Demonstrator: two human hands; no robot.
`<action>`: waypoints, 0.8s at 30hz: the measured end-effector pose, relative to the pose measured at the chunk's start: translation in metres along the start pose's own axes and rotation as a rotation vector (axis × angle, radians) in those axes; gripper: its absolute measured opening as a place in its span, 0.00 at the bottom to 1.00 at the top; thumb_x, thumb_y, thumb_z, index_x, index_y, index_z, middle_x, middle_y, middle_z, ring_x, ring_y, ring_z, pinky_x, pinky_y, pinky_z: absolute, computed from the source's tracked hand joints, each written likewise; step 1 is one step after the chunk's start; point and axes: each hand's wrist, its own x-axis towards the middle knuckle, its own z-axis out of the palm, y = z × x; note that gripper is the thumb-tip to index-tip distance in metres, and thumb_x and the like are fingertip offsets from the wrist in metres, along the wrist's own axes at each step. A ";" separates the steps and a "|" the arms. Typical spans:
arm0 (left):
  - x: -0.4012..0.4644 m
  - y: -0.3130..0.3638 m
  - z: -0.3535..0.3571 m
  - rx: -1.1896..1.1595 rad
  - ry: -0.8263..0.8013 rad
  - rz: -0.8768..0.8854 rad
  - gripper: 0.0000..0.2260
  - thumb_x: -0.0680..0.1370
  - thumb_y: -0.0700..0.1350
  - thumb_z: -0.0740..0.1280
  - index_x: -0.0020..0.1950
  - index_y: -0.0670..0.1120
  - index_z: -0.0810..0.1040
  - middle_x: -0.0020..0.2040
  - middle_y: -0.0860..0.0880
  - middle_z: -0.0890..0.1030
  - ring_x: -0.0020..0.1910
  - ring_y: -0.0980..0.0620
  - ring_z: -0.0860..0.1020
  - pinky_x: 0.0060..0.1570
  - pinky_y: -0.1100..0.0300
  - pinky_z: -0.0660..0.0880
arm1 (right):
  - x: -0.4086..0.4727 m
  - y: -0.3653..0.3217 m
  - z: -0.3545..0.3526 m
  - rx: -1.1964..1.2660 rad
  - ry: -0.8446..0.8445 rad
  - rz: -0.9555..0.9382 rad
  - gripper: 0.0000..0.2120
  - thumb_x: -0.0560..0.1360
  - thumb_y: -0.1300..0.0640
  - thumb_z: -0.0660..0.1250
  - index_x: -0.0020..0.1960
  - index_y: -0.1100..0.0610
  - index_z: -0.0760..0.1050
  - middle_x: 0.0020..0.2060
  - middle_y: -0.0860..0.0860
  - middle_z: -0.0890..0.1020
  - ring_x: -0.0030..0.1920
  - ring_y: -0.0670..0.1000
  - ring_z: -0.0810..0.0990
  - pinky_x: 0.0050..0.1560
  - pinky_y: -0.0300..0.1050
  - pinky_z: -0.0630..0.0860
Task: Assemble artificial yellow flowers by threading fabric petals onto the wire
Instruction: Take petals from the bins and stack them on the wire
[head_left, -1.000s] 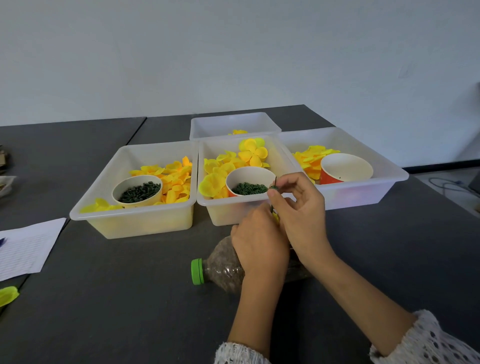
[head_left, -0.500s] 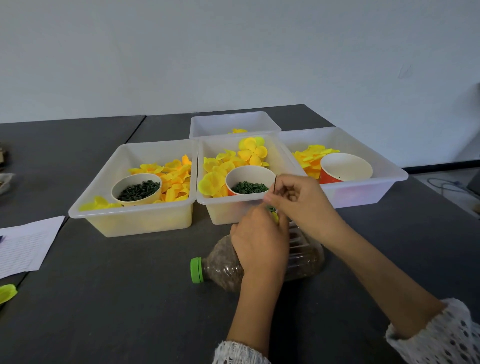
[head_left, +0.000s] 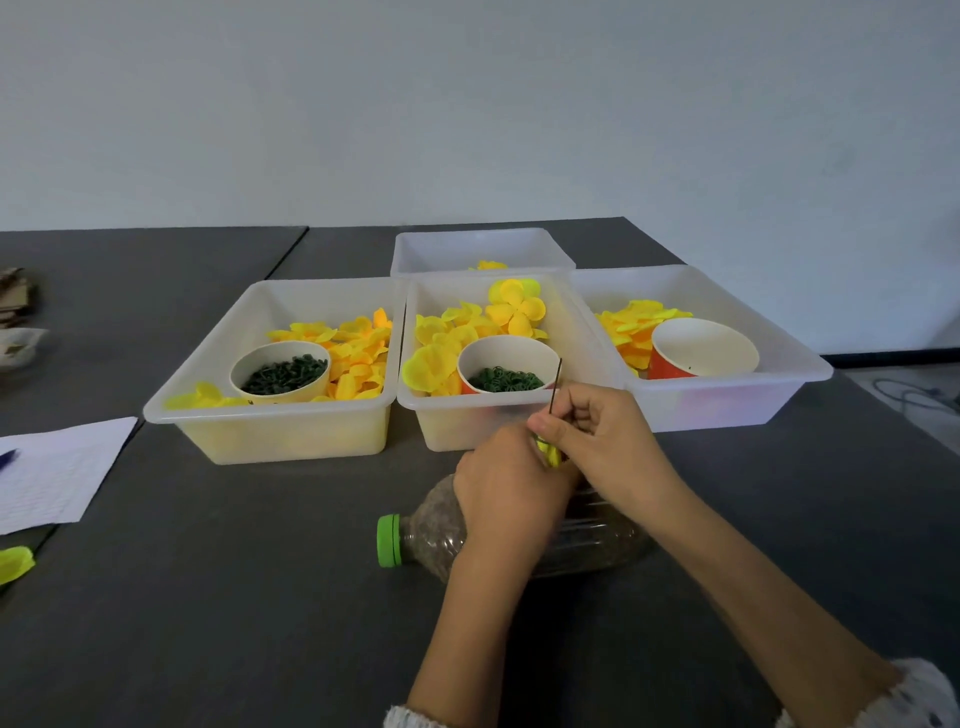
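Note:
A thin dark wire (head_left: 555, 385) stands upright between my hands, just in front of the middle bin (head_left: 582, 332). My right hand (head_left: 605, 436) pinches the wire near its lower part. My left hand (head_left: 511, 486) curls around the yellow petals (head_left: 550, 453) threaded on the wire's base; most of them are hidden by my fingers. Loose yellow fabric petals (head_left: 514, 309) fill the middle bin beside a paper cup of small green pieces (head_left: 506, 378).
A clear bottle with a green cap (head_left: 388, 540) lies on the dark table under my hands. The left bin (head_left: 218, 358) holds petals and a green-filled cup (head_left: 283, 371). The right bin (head_left: 779, 343) holds petals and an orange cup (head_left: 701, 348). Paper (head_left: 52, 473) lies far left.
My right hand has slid down the wire from near its top toward my left hand, leaving the wire's upper end bare. The left hand has stayed put.

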 end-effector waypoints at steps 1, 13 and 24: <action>0.000 -0.001 -0.003 -0.017 -0.028 0.001 0.06 0.74 0.57 0.63 0.43 0.56 0.73 0.37 0.54 0.80 0.41 0.51 0.79 0.36 0.57 0.70 | -0.001 0.000 0.001 0.009 0.002 -0.002 0.12 0.73 0.63 0.72 0.34 0.54 0.74 0.30 0.47 0.77 0.33 0.41 0.74 0.38 0.35 0.72; 0.059 -0.058 -0.098 -0.360 0.022 0.063 0.10 0.75 0.42 0.71 0.55 0.49 0.77 0.55 0.50 0.80 0.56 0.50 0.79 0.55 0.56 0.76 | -0.007 0.009 0.003 0.035 0.018 -0.033 0.08 0.74 0.57 0.71 0.37 0.54 0.77 0.33 0.47 0.80 0.35 0.42 0.78 0.37 0.35 0.74; 0.119 -0.066 -0.068 0.428 0.161 -0.048 0.10 0.76 0.49 0.71 0.56 0.50 0.79 0.62 0.44 0.72 0.65 0.40 0.67 0.58 0.46 0.70 | -0.005 0.012 0.001 0.050 -0.004 -0.030 0.09 0.74 0.57 0.71 0.36 0.54 0.77 0.30 0.45 0.79 0.33 0.41 0.76 0.36 0.33 0.73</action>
